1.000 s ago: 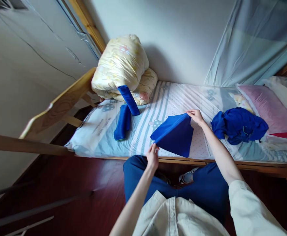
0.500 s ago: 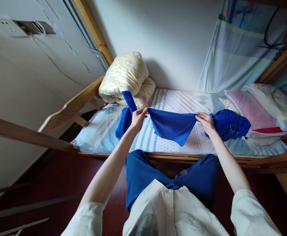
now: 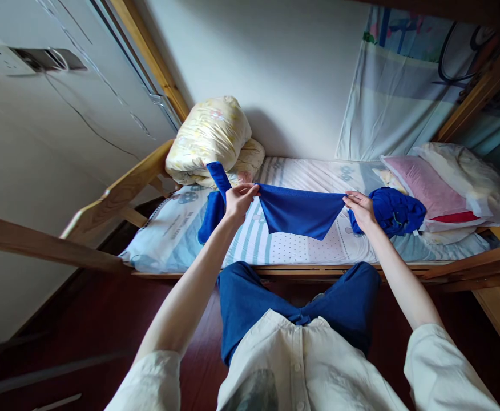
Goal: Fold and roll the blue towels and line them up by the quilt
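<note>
Hands point(image 3: 238, 202) point(image 3: 360, 210) stretch blue cloth point(image 3: 299, 211) above patterned bed point(image 3: 166, 234) beside wall point(image 3: 301, 108).

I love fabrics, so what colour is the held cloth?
The cloth is blue; the head view shows it.

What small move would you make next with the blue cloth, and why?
I'd probably lower the blue cloth onto the patterned bedsheet: the left hand and right hand pinch opposite ends of its upper edge, that edge runs nearly straight, and the lower part hangs loose in front of the sheet.
</note>
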{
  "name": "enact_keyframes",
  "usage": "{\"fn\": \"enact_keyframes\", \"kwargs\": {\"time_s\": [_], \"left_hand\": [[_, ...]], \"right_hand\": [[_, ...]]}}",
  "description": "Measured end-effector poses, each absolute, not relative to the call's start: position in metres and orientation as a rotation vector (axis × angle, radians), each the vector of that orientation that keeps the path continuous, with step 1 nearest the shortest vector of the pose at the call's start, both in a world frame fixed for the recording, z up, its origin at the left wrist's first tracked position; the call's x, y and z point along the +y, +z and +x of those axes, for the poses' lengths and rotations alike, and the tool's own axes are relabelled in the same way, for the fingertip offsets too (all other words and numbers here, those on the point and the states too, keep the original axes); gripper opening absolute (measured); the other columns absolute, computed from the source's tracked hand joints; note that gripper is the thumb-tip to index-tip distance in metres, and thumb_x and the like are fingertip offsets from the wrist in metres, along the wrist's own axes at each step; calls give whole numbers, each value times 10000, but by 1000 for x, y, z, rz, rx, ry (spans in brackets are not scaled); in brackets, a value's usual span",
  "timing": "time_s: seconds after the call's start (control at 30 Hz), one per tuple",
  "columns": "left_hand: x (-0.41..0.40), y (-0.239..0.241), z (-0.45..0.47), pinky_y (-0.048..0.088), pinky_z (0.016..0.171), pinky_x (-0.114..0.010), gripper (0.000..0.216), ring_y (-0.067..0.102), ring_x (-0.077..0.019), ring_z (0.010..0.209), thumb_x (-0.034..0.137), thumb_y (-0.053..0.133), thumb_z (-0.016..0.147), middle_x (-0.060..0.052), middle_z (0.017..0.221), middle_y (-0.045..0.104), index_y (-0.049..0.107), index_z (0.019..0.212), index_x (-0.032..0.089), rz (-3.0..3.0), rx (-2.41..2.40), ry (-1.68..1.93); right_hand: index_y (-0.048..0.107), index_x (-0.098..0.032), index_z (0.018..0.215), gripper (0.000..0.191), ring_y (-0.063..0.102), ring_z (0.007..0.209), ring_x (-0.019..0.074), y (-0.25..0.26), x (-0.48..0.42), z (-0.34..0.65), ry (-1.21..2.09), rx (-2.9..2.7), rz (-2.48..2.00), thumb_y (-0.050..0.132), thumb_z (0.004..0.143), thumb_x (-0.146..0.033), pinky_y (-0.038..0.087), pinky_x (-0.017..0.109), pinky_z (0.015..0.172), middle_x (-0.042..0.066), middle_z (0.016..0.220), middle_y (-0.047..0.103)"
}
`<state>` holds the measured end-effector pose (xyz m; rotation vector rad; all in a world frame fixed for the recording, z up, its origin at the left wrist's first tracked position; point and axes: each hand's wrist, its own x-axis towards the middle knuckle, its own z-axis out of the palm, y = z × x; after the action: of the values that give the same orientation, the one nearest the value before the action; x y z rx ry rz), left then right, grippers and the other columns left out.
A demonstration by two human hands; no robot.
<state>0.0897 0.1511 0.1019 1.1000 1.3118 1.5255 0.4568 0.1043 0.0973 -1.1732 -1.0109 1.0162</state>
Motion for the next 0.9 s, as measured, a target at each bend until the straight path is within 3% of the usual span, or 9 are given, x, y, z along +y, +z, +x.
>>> {"fn": "enact_keyframes", "kwargs": {"time_s": [0.23,0.47,0.7,0.9], "left_hand": [[106,102,80,465,582,-243,589,672,-171,671,452,956,464,-21,699,703,677,900,171,1101,1285,1417],[70,103,59,560,709,-325,668,714,-244,802,507,994,380,-104,823,775,788,904,147,1073,1313,1240],[101,89,64,536,707,-327,568,706,-255,820,499,968,442,-110,810,774,805,868,159,1135,1359,1147],[172,69,80,460,628,-301,507,617,-192,675,460,942,475,-89,701,720,777,817,124,1186,1355,1151]], "right_hand": [[748,-213,906,509,600,665,115,90,60,460,1131,-993,-1282,961,508,-449,469,254,624,-4,783,723],[759,-207,866,516,617,688,117,97,17,468,1264,-918,-1335,1001,462,-421,482,247,613,6,791,728],[749,-208,848,446,623,689,124,83,46,471,1294,-888,-1360,988,502,-355,505,253,601,9,784,719],[720,-195,855,410,587,649,125,54,118,469,1208,-899,-1400,942,529,-309,489,269,594,12,762,693]]}}
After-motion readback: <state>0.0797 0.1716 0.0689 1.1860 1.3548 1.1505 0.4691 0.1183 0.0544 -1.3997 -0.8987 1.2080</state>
